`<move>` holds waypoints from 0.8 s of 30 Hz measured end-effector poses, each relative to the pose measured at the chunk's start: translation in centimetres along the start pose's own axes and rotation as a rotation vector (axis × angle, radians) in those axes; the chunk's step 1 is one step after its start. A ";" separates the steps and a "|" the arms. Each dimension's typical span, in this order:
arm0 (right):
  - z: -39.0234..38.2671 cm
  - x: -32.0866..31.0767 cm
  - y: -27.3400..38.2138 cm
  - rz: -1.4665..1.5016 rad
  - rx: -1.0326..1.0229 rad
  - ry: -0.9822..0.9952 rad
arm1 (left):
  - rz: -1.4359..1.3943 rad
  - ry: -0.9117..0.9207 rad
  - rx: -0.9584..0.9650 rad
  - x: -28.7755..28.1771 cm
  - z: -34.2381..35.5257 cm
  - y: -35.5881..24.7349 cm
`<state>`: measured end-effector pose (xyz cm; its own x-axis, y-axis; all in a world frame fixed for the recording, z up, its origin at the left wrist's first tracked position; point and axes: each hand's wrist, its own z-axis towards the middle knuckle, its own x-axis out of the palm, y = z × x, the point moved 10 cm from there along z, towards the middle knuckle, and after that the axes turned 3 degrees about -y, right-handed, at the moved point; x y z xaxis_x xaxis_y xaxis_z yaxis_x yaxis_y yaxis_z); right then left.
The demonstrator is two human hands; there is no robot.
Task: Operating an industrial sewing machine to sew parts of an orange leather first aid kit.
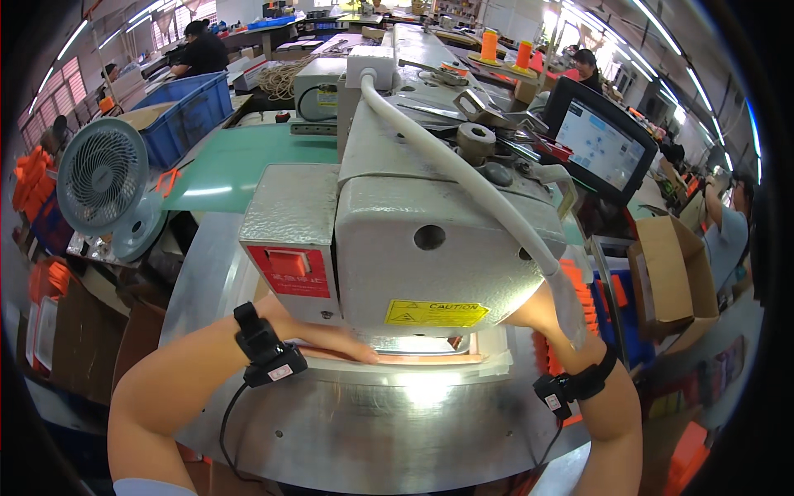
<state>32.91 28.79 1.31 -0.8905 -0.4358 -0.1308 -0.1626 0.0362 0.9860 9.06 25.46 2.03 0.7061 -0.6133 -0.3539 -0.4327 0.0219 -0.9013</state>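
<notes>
My left hand (335,339) lies at the lower left of the sewing-machine head (447,248), slightly blurred, fingers stretched along a pale peach strip (447,359) on a light frame (496,364). My right hand (533,306) reaches behind the head's right side, its fingers hidden. Both my forearms wear black strapped devices with cables. A lit opening shows under the head, above the curved steel table (347,422). A red switch panel (289,281) is on the machine's left box.
A fan (103,174), blue crate (190,112) and green board (215,165) are at the left; a screen (595,153), cardboard box (662,273) and orange pieces in a blue bin at the right. Co-workers (198,54) (724,240) sit or stand around.
</notes>
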 end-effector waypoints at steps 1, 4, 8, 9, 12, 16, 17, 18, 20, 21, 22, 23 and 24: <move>-0.1 -0.4 -0.2 -0.184 -0.003 0.004 | -0.001 0.011 -0.037 0.4 0.3 0.6; 0.9 0.3 1.8 -0.686 0.039 0.037 | 0.006 0.004 -0.126 0.8 0.4 2.5; 0.4 0.6 2.7 -0.655 -0.014 -0.002 | 0.046 -0.045 -0.091 0.5 0.7 2.3; 0.3 0.8 2.7 -0.664 0.008 0.014 | 0.056 -0.070 -0.078 0.3 0.9 2.7; 0.3 0.1 2.0 -0.614 -0.075 0.041 | 0.150 -0.029 -0.032 0.7 1.6 3.1; 1.5 0.8 3.2 -0.826 -0.594 0.069 | 0.375 0.055 -0.054 1.3 2.1 1.9; 1.9 1.6 4.0 -0.792 -0.678 0.114 | 0.380 0.074 -0.069 1.4 1.9 1.8; 2.3 2.0 3.7 -0.864 -0.615 0.181 | 0.385 0.094 -0.083 1.6 1.8 1.7; 3.1 2.5 1.7 -1.103 -0.345 0.347 | 0.523 0.165 -0.076 2.3 1.9 2.6; 2.6 2.6 1.1 -1.171 -0.211 0.390 | 0.590 0.203 -0.068 2.7 2.0 3.1; 2.0 2.7 0.5 -1.249 -0.080 0.440 | 0.743 0.133 0.025 3.4 1.5 3.7; 0.0 3.3 0.4 -1.220 -0.057 0.395 | 0.894 0.072 0.131 4.8 0.9 4.0; -2.2 3.6 0.2 -1.188 -0.029 0.343 | 0.899 0.070 0.209 6.6 -0.4 3.7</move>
<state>30.62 25.30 1.30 -0.0392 -0.3984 -0.9164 -0.7801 -0.5609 0.2772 11.93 21.19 -3.52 0.1153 -0.3428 -0.9323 -0.6870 0.6504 -0.3241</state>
